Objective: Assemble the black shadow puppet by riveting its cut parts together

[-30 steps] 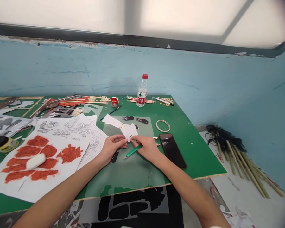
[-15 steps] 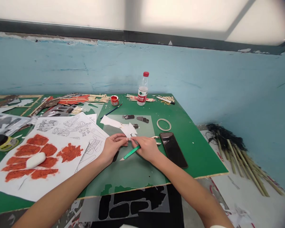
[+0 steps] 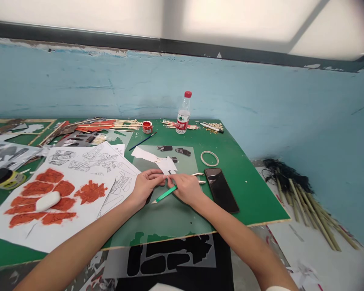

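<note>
A slim green craft knife (image 3: 165, 195) lies across the fingers of my right hand (image 3: 186, 188), its pale pointed end towards the lower left. My left hand (image 3: 146, 186) is closed with thumb and finger pinched, their tips almost meeting those of my right hand. Whatever sits between the fingertips is too small to make out. Just beyond them lies a cut white paper piece (image 3: 166, 164) on a translucent sheet (image 3: 172, 218). Black cut pieces (image 3: 183, 152) rest farther back. Beside my right hand, metal handles (image 3: 201, 182) show in part.
A phone (image 3: 221, 190) and a tape ring (image 3: 209, 159) lie to the right. Behind stand a water bottle (image 3: 183, 117) and a red paint jar (image 3: 147, 127), with a brush (image 3: 142, 141) nearby. Drawings (image 3: 101, 157) and a white eraser-like block (image 3: 47, 201) are at left.
The view has shifted slightly. Both hands stay together at the same spot, and the knife has tilted only a little in my right hand.
</note>
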Available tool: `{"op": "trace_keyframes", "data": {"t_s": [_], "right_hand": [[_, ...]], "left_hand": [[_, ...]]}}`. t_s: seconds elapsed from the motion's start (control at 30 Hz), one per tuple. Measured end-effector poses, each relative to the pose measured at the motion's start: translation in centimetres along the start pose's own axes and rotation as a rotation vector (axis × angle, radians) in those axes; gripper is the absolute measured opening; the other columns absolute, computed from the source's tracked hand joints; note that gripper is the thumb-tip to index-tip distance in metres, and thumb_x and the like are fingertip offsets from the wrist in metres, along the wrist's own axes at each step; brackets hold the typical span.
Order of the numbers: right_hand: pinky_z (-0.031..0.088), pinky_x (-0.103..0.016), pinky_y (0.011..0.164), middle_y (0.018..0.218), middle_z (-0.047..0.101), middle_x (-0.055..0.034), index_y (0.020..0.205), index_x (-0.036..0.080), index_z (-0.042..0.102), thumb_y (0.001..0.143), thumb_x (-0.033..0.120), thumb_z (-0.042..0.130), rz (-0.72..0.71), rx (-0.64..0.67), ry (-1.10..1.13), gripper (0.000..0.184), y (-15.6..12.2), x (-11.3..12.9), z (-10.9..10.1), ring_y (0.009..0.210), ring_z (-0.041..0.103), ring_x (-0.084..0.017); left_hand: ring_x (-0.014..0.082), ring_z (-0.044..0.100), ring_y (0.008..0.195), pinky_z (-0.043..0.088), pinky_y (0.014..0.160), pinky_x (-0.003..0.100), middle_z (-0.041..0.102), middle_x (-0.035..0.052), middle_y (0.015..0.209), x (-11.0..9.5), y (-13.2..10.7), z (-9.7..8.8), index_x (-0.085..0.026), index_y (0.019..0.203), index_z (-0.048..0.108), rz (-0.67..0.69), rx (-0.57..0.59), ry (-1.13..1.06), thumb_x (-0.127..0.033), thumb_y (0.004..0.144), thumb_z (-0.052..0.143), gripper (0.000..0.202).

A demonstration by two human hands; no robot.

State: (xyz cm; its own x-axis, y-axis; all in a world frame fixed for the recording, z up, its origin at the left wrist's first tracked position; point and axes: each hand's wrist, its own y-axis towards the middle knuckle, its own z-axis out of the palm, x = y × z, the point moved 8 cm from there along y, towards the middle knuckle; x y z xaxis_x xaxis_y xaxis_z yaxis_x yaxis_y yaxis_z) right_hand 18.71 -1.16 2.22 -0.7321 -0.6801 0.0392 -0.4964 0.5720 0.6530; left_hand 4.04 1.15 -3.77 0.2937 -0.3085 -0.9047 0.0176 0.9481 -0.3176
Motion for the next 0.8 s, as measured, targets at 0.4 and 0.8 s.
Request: {"op": "trace_keyframes", "data": {"t_s": [0.4, 0.8], "right_hand": [[0.031, -0.031, 0.058, 0.059, 0.054, 0.0017, 0.081, 0.018, 0.06, 0.103, 0.017, 0.053, -0.263, -0.089, -0.214, 0.023, 0.3, 2.6, -1.2, 0.057, 0.048, -0.014], [0.039, -0.026, 0.054, 0.057, 0.055, 0.0058, 0.099, 0.022, 0.069, 0.095, 0.022, 0.061, 0.295, -0.252, 0.504, 0.009, 0.6, -3.3, -3.6, 0.05, 0.048, -0.01]], "left_hand": [[0.0155, 0.071, 0.063, 0.059, 0.067, 0.026, 0.078, 0.0053, 0.069, 0.1, -0.1, -0.1, -0.014, 0.089, 0.068, -0.035, -0.026, -0.057, -0.027, 0.055, 0.098, 0.048], [0.014, 0.069, 0.067, 0.056, 0.072, 0.027, 0.077, 0.004, 0.075, -0.1, 0.2, -0.5, -0.015, 0.094, 0.067, 0.006, 0.009, -0.058, -0.032, 0.063, 0.096, 0.046]]}}
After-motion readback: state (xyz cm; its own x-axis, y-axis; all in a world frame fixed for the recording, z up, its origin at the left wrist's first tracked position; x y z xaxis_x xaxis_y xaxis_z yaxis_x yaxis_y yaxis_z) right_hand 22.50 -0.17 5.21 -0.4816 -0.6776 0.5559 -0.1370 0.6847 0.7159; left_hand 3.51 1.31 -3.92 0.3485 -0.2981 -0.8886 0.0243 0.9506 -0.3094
